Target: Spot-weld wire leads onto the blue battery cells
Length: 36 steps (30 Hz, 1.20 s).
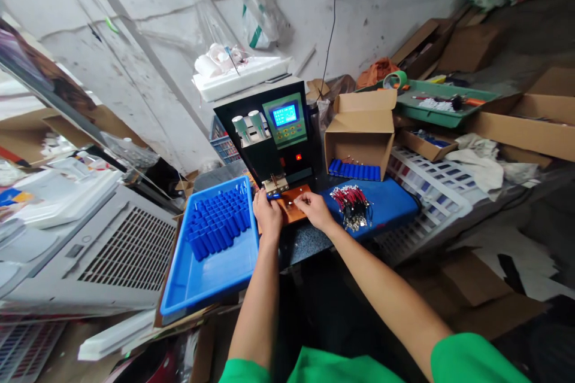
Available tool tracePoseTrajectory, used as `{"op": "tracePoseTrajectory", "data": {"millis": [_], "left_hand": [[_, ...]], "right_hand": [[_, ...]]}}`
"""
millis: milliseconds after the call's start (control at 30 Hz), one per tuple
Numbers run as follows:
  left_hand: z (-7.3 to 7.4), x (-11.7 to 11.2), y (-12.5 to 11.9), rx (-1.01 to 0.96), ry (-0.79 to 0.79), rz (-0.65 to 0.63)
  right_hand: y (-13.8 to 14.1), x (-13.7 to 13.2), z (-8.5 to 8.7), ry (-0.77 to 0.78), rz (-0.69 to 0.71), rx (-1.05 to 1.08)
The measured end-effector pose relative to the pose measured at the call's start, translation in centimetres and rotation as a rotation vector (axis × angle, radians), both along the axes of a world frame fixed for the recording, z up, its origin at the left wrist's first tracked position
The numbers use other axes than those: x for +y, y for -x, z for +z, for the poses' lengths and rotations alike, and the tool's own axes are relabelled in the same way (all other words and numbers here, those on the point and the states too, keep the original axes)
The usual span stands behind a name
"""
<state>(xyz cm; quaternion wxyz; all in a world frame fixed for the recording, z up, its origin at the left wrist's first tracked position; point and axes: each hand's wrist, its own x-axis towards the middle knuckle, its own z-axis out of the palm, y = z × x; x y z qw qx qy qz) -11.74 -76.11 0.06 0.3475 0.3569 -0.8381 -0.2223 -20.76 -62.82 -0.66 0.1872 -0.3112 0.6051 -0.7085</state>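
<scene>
Left hand (268, 214): fingers closed on one blue cell (274, 195), which sits just beyond the fingertips, under the head of the machine (296, 175). Right hand (313, 209): thumb and fingers drawn together in a pinch over the orange board (293, 213); cannot tell whether anything small is between them. Step in hand, as judged — lining up the cell's end at the machine while the right hand deals with small pieces on the board. Next move calls for a steady left grip, with the cell square to the head, and a fine pinch on the right. Counts: one machine, directly ahead of both hands, with two pale cylinders (255, 122) on its front and one lit screen (285, 115); one cell at the left hand; one tray (215, 281) left of that hand, its cells in dozens, too tightly packed to count; one carton (359, 125) beyond and right of the right hand, holding one row of roughly ten cells; one bundle of wires (353, 203) just right of the right hand, strands uncountable.
</scene>
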Motion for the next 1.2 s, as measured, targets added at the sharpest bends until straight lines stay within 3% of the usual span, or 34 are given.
{"op": "tracePoseTrajectory", "data": {"millis": [167,267,333,467,633,767,933,1200], "left_hand": [[0.3,0.8,-0.4,0.08,0.017,-0.038],[0.1,1.6,-1.4,0.215,0.009,0.014],[0.0,2.2,-2.1,0.285,-0.054,0.023],[0.5,3.2,-2.4,0.379,-0.278,-0.091],[0.7,3.6,-1.5,0.316,-0.388,-0.191],[-0.3,3.4,-1.1,0.284,-0.413,-0.248],[-1.1,3.0,-0.6,0.282,-0.379,-0.219],[-1.0,3.4,-0.4,0.249,-0.344,-0.141]], "right_hand": [[0.1,0.2,0.2,0.015,0.009,-0.006],[0.2,0.2,0.2,0.025,0.009,-0.02],[0.2,0.1,0.2,0.027,0.012,-0.047],[0.7,0.0,0.4,0.04,0.07,-0.184],[1.7,0.8,0.8,0.062,0.203,-0.349],[2.0,0.5,1.3,0.061,0.163,-0.347],[1.8,-1.6,1.6,0.06,0.104,-0.289],[1.6,-3.5,1.7,-0.003,0.075,-0.109]]}}
